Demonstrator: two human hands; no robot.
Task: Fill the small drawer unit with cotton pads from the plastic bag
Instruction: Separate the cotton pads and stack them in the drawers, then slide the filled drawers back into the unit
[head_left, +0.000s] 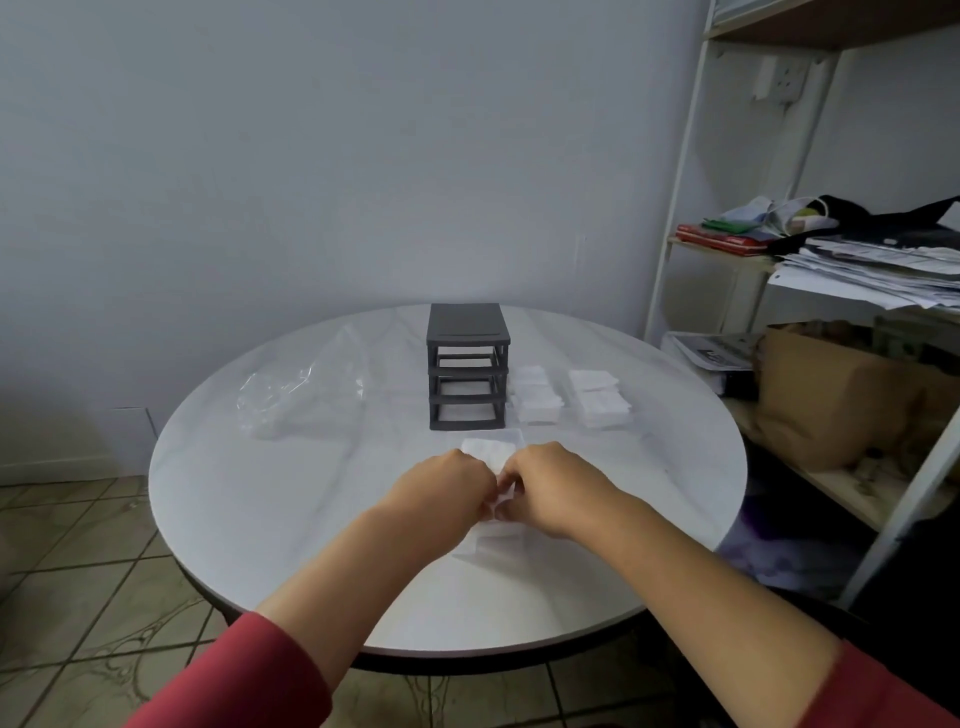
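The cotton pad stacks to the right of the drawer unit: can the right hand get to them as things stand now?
Probably yes. The cotton pad stacks lie in the open beside the drawer unit, and nothing stands between them and the right hand.

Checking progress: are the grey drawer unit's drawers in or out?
Out: drawer unit shows three open slots you can see through.

Two bare forearms are in shot, and each wears a red sleeve (249, 680) pushed up well short of the wrist (the right one only shows at the frame's bottom corner). The fabric looks plain and soft, with no print or cuff detail visible. The left hand (441, 491) and right hand (553, 488) carry no rings, watch or gloves.
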